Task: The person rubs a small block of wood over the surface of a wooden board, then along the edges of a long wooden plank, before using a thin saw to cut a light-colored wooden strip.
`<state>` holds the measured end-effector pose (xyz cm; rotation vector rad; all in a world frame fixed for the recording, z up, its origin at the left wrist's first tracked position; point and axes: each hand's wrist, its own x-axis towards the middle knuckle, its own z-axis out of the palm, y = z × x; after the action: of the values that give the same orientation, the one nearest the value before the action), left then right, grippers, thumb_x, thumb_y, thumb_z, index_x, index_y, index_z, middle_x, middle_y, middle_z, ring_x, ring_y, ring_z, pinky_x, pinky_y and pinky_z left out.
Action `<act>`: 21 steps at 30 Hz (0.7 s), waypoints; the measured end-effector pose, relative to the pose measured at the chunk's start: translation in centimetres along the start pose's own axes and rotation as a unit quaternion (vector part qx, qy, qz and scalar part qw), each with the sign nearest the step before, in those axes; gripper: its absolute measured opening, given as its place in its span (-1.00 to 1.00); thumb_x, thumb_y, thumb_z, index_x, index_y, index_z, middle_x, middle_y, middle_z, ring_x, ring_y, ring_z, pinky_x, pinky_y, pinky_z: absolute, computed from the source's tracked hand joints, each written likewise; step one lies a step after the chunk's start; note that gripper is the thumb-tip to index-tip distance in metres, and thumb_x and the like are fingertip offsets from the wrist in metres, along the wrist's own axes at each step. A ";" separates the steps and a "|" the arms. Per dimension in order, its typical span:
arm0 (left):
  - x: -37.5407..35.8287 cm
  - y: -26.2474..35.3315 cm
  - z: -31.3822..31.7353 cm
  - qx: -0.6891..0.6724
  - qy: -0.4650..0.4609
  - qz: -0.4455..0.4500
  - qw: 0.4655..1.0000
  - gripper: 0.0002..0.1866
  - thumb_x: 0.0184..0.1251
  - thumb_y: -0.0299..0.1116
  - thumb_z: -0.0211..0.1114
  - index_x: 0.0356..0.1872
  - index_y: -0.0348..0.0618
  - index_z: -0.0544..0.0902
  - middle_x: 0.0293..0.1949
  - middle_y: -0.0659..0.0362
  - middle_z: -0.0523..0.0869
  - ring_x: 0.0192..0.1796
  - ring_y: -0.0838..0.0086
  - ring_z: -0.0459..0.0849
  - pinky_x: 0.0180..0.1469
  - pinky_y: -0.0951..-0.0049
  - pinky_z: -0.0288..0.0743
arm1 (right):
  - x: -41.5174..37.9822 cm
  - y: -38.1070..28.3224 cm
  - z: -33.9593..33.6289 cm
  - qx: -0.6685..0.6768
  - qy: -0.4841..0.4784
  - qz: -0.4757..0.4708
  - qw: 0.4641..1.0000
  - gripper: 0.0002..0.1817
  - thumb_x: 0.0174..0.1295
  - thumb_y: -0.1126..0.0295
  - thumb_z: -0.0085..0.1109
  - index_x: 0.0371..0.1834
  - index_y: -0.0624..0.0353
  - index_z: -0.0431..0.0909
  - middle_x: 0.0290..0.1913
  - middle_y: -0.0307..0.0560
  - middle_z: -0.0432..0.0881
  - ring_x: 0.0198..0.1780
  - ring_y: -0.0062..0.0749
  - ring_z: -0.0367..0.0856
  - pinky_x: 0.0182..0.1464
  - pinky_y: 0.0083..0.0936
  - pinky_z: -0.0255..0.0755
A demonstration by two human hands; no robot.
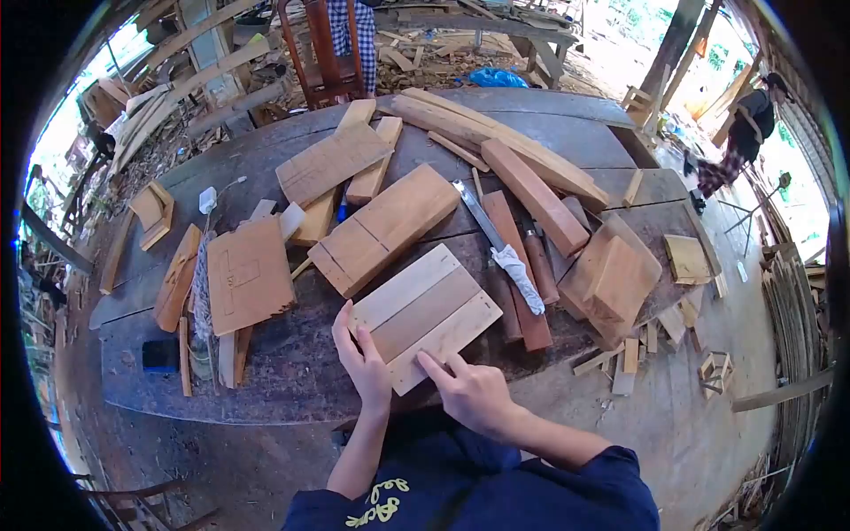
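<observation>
A flat wooden panel (427, 310) made of three strips, two pale and a darker middle one, is tilted over the table's near edge. My left hand (365, 358) grips its left edge, with the thumb on top and the fingers at the rim. At the near edge of the panel my right hand (469, 389) is closed, its index finger touching the pale strip. Just behind the panel lies a thick brown block (387, 228) with dark lines across it. A saw-like metal tool (478, 215) with a white-wrapped handle (518, 279) rests to the right.
The dark table (292, 380) bears a carved board (248, 276), a long reddish beam (536, 196), stacked blocks (615, 279) and a black phone-like object (160, 356). Wood offcuts (624, 367) lie at the right. One person (748, 124) is at the far right, another (352, 44) behind the table.
</observation>
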<state>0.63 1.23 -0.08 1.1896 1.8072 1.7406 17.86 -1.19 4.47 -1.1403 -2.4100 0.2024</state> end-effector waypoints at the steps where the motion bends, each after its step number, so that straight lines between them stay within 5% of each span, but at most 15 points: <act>1: 0.0 0.2 0.0 0.006 0.002 -0.002 1.000 -0.60 0.55 -0.53 -0.05 0.34 -0.30 0.44 0.33 -0.02 0.50 0.40 0.17 0.44 0.47 0.23 0.22 | -0.4 0.3 -0.9 -0.001 0.000 0.001 1.000 -0.44 0.12 0.45 0.21 0.29 0.03 0.60 -0.34 -0.14 0.54 -0.55 -0.29 0.62 -0.51 -0.40 0.55; 3: -0.1 0.2 0.0 0.010 0.005 -0.003 1.000 -0.60 0.55 -0.53 -0.04 0.34 -0.29 0.45 0.33 -0.02 0.51 0.40 0.17 0.44 0.47 0.23 0.22 | -0.9 0.8 -2.3 0.008 -0.060 0.017 0.998 -0.42 0.13 0.44 0.20 0.32 -0.02 0.57 -0.30 -0.09 0.57 -0.51 -0.25 0.67 -0.48 -0.33 0.57; 7: 0.0 -0.1 0.0 0.012 0.002 -0.002 1.000 -0.61 0.58 -0.49 -0.05 0.35 -0.27 0.46 0.35 0.01 0.51 0.42 0.21 0.43 0.50 0.25 0.19 | -0.6 2.6 -3.5 -0.023 -0.021 0.094 0.995 -0.52 0.20 0.44 0.24 0.23 -0.14 0.65 -0.44 -0.17 0.51 -0.53 -0.23 0.62 -0.52 -0.33 0.51; 14: 0.1 -0.3 -0.1 0.015 -0.005 0.002 1.000 -0.60 0.60 -0.48 -0.05 0.36 -0.27 0.46 0.37 0.01 0.52 0.44 0.23 0.42 0.51 0.27 0.18 | 2.6 4.9 -0.7 -0.132 0.043 0.185 0.973 -0.53 0.24 0.41 0.19 0.26 -0.10 0.60 -0.30 -0.08 0.63 -0.47 -0.15 0.70 -0.42 -0.27 0.58; 18: 0.0 0.1 -0.1 0.014 -0.002 0.005 1.000 -0.61 0.60 -0.47 -0.05 0.36 -0.28 0.46 0.36 0.00 0.52 0.43 0.22 0.43 0.50 0.26 0.20 | 3.3 1.3 1.7 -0.107 0.005 0.145 0.984 -0.48 0.19 0.43 0.15 0.29 0.00 0.57 -0.23 -0.07 0.65 -0.49 -0.19 0.70 -0.43 -0.32 0.59; 21: 0.0 0.2 0.0 0.011 0.001 0.005 1.000 -0.61 0.54 -0.52 -0.03 0.33 -0.32 0.46 0.30 -0.03 0.52 0.37 0.18 0.46 0.46 0.23 0.23 | 1.6 -1.5 2.7 -0.029 0.019 0.003 0.999 -0.42 0.09 0.44 0.17 0.28 0.19 0.56 -0.16 -0.07 0.63 -0.54 -0.28 0.68 -0.48 -0.37 0.58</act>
<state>0.66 1.20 0.07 1.2078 1.8280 1.7327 14.65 -0.75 3.11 -1.1663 -2.3926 0.1125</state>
